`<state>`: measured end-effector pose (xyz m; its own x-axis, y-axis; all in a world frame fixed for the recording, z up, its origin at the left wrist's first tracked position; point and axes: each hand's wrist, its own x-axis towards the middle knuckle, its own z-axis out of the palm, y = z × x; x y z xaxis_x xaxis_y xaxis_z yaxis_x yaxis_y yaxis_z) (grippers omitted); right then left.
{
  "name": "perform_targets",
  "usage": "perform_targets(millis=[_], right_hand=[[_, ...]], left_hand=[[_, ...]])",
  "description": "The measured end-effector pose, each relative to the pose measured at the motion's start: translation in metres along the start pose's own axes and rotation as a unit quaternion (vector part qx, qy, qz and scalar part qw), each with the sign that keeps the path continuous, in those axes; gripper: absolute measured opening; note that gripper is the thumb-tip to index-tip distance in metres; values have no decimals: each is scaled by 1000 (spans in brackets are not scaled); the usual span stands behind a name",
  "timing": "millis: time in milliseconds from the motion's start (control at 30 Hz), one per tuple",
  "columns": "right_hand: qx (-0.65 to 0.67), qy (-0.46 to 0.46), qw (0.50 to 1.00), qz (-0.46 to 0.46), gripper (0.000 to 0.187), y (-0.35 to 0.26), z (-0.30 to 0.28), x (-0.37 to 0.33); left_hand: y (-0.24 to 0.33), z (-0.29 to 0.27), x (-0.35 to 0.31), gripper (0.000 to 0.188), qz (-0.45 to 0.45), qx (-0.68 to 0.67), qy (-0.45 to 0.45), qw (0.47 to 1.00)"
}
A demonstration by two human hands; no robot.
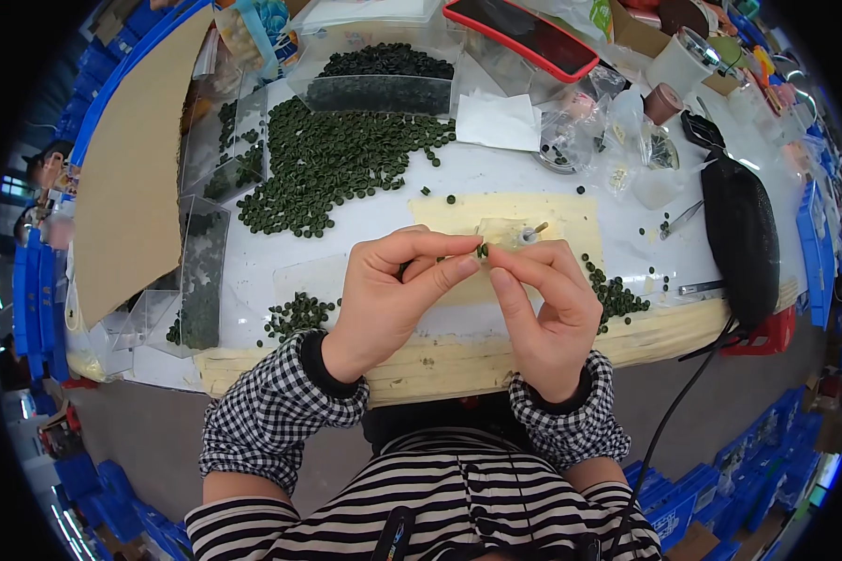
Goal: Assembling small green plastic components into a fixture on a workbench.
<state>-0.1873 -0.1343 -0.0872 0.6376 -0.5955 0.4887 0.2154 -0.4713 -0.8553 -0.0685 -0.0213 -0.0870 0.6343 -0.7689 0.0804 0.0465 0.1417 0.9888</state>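
Between the fingertips of both my hands is a small round dark green piece point(482, 251). My left hand point(398, 290) pinches it with thumb and forefinger from the left. From the right, my right hand point(547, 309) has its fingertips closed at the same piece. Just beyond the hands, a small white cylinder with a brass-coloured pin point(530, 235) stands on a pale yellow sheet point(575, 220). A big heap of like green pieces point(327, 164) spreads at the far left. Smaller piles lie beside my left wrist point(297, 316) and right of my right hand point(619, 297).
A clear bin point(379, 93) of dark pieces stands at the back. Clear boxes point(204, 271) and a cardboard sheet point(131, 168) are on the left. Far right lie a red-cased phone point(524, 37), white paper point(498, 122), tweezers point(685, 217) and a black padded object point(741, 229) with a cable.
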Motion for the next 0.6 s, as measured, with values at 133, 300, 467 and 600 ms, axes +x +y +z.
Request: perform_targets(millis=[133,300,467,600], right_hand=[[12,-9,1000,2,23,1,1,-1],[-29,-18,999,-31,26,1,1,-1],[-50,-27,997,-56,28,1,0,0],[-24,-21,999,-35,29,1,-1,-1]], left_hand=[[0,-2,0,23,42,65,15,997],[-1,-4,-1,21,99,136,27,985],[3,-3,0,20,90,129,15,987],[5,-5,4,19,82,114,0,990]])
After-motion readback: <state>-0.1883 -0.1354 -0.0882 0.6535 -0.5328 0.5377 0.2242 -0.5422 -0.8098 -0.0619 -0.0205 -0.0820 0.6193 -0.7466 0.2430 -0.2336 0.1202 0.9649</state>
